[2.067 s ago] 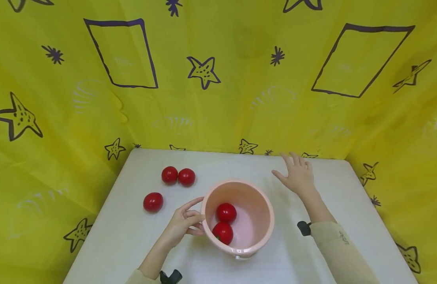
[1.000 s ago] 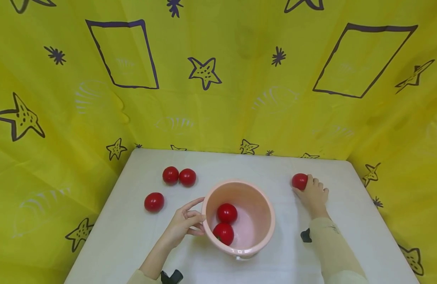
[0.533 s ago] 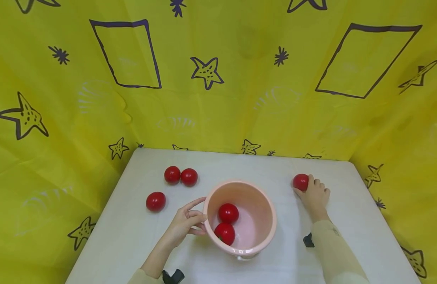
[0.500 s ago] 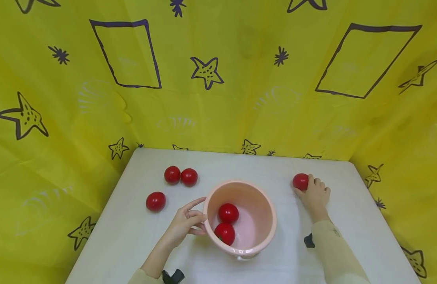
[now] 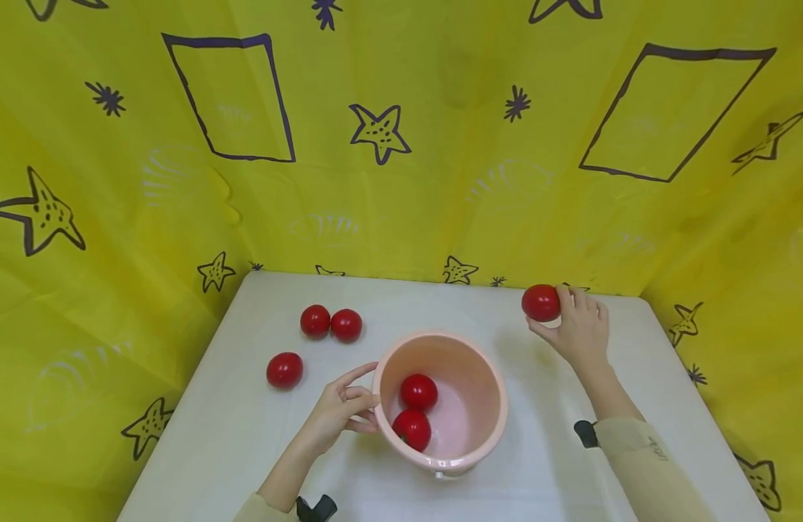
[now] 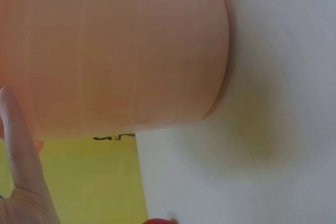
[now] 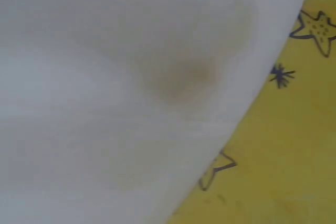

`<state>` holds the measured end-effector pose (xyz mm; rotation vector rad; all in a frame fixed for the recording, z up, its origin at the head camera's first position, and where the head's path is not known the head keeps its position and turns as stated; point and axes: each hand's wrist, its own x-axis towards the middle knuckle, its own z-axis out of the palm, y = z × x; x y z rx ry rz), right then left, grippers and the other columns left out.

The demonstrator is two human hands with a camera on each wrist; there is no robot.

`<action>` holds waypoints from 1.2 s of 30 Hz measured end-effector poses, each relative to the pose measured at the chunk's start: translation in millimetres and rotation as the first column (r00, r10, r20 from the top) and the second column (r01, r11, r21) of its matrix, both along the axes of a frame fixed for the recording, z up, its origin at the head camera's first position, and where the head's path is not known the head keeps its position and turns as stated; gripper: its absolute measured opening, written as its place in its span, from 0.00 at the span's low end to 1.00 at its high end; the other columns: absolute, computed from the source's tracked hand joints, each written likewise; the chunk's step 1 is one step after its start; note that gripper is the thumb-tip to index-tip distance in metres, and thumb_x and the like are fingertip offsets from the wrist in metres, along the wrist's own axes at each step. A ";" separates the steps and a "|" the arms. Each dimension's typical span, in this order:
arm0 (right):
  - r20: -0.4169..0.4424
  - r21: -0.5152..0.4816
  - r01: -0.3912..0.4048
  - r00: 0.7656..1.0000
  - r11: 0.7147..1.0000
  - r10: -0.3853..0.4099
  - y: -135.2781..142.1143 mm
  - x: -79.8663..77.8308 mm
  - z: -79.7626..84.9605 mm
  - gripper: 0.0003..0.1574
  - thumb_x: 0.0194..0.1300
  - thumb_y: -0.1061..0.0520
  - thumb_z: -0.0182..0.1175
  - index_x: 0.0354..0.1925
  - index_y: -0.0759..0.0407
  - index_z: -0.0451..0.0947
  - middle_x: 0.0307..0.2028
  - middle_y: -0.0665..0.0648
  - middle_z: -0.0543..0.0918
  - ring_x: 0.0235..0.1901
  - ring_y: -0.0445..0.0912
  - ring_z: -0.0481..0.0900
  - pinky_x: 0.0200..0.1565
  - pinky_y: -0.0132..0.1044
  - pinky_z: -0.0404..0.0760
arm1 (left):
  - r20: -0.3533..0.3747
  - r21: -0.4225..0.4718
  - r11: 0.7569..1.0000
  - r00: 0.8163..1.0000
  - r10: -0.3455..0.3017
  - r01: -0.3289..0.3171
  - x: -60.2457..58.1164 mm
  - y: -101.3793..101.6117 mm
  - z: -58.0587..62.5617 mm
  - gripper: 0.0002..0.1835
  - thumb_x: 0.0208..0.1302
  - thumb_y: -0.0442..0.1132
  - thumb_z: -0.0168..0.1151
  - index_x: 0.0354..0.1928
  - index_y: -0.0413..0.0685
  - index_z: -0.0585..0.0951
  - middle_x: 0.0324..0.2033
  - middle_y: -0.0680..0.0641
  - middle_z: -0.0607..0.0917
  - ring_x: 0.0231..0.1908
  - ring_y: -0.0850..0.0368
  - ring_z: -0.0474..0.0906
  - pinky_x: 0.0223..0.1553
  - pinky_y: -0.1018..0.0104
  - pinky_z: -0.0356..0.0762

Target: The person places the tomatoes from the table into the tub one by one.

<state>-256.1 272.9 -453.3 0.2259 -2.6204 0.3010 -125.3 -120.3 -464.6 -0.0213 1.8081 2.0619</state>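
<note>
My right hand (image 5: 580, 330) grips a smooth red tomato (image 5: 541, 303) between thumb and fingers, held above the far right of the table. Neither hand nor tomato shows in the right wrist view. My left hand (image 5: 333, 413) holds the near-left rim of a pink bucket (image 5: 469, 362), thumb at the rim and fingers along the outside. The left wrist view shows the bucket's outer wall (image 6: 115, 51) with one finger (image 6: 21, 150) against it. Inside the bucket lie two tomatoes, one farther back (image 5: 418, 392) and a nearer tomato (image 5: 412, 430) with a bit of green.
Three tomatoes lie left of the bucket: two side by side, the left tomato (image 5: 315, 321) and right tomato (image 5: 346, 325), and a nearer tomato (image 5: 285, 370). A yellow patterned curtain (image 5: 427, 203) stands around the back and sides of the white table (image 5: 199, 449).
My right hand came down onto the tomato at the right, gripped it, and has now lifted it up and slightly left. My left hand and the bucket have stayed put.
</note>
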 end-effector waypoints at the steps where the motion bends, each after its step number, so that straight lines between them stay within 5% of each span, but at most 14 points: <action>1: -0.012 0.007 -0.023 1.000 1.000 0.023 -5.3 2.5 8.3 0.47 0.40 0.41 0.69 0.52 0.64 0.64 0.46 0.68 0.70 0.46 0.62 0.66 0.46 0.59 0.64 | -0.001 0.001 1.000 1.000 0.000 0.000 0.1 -0.1 -0.1 0.34 0.59 0.35 0.61 0.67 0.44 0.60 0.29 0.46 0.84 0.24 0.57 0.81 0.29 0.60 0.82; 8: -0.045 0.113 -0.189 0.980 0.975 0.195 -43.0 24.4 49.8 0.48 0.35 0.41 0.71 0.50 0.64 0.66 0.47 0.67 0.71 0.48 0.61 0.66 0.47 0.61 0.67 | 0.002 0.003 1.000 1.000 0.006 -0.006 0.3 -0.1 -0.1 0.34 0.59 0.36 0.61 0.66 0.45 0.61 0.31 0.42 0.84 0.24 0.57 0.81 0.29 0.59 0.82; 13: -0.030 0.203 -0.351 0.931 0.914 0.364 -66.2 40.7 58.5 0.46 0.37 0.39 0.67 0.51 0.61 0.68 0.47 0.65 0.73 0.48 0.58 0.69 0.47 0.58 0.70 | 0.005 -0.001 1.000 1.000 0.010 -0.010 0.9 0.4 0.9 0.33 0.58 0.35 0.61 0.66 0.45 0.61 0.31 0.41 0.84 0.24 0.57 0.81 0.29 0.59 0.82; 19: 0.067 0.280 -0.494 0.866 0.823 0.496 -91.9 59.8 52.8 0.45 0.39 0.33 0.66 0.52 0.55 0.69 0.47 0.60 0.75 0.47 0.54 0.70 0.48 0.53 0.71 | 0.009 0.003 1.000 1.000 0.007 -0.007 0.5 0.3 1.6 0.33 0.58 0.35 0.61 0.66 0.45 0.61 0.30 0.44 0.84 0.24 0.57 0.81 0.29 0.60 0.82; 24: 0.220 0.326 -0.568 0.823 0.756 0.523 -107.3 70.1 40.8 0.46 0.42 0.31 0.64 0.56 0.52 0.69 0.49 0.56 0.73 0.49 0.51 0.69 0.51 0.50 0.71 | 0.010 0.001 1.000 1.000 0.006 -0.007 -0.1 0.0 2.3 0.33 0.58 0.35 0.61 0.66 0.44 0.61 0.29 0.45 0.84 0.24 0.57 0.81 0.29 0.60 0.82; 29: 0.334 0.393 -0.647 0.762 0.654 0.554 -119.8 75.2 26.8 0.48 0.43 0.30 0.63 0.58 0.52 0.69 0.52 0.56 0.72 0.52 0.51 0.67 0.53 0.48 0.72 | 0.006 0.012 1.000 1.000 0.001 -0.001 0.1 -0.3 1.6 0.34 0.58 0.35 0.61 0.66 0.44 0.61 0.29 0.45 0.83 0.24 0.57 0.81 0.29 0.60 0.82; 36: 0.396 0.506 -0.674 0.736 0.538 0.550 -132.1 77.8 11.2 0.46 0.41 0.29 0.64 0.56 0.46 0.70 0.50 0.54 0.75 0.51 0.49 0.69 0.53 0.45 0.73 | 0.003 0.025 1.000 1.000 -0.003 0.003 0.5 -0.2 0.5 0.34 0.59 0.35 0.60 0.66 0.44 0.60 0.30 0.43 0.83 0.24 0.57 0.81 0.29 0.60 0.82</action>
